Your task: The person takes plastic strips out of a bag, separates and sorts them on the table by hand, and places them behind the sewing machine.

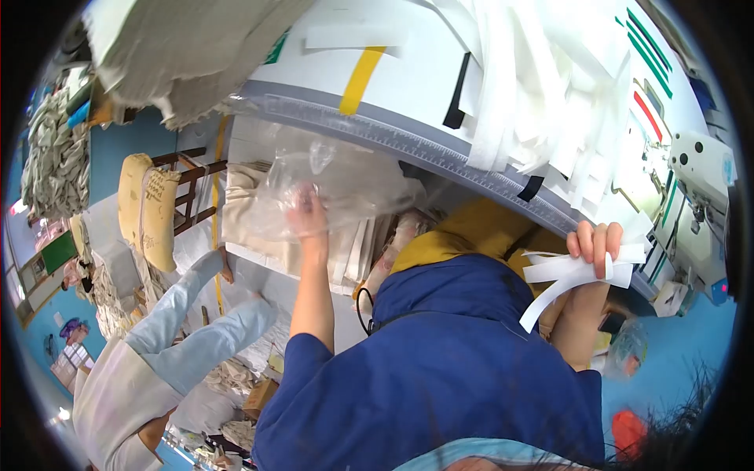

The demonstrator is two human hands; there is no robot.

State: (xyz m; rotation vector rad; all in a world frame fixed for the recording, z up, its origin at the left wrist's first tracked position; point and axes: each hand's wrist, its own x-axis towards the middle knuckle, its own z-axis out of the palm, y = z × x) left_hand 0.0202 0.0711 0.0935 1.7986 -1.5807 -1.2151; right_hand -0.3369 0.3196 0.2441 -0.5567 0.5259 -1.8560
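My left hand [309, 212] is at a crumpled clear plastic bag [357, 184], its fingers closed on the film and partly blurred behind it. Below the bag lie folded cream fabric pieces [243, 200], stacked beneath the table's edge. My right hand [597, 245] grips several white fabric strips [561, 271] near the table's front edge; their loose ends curl toward my body. More long white strips [510, 86] hang over the tabletop beyond that hand.
A ruler [377, 133] runs along the edge of the white table [424, 71], which bears yellow tape [361, 78]. A sewing machine [703, 169] stands right. At left are a cushioned wooden stool [149, 212] and another person's legs [196, 337]. Piled fabric [59, 161] lies farther off.
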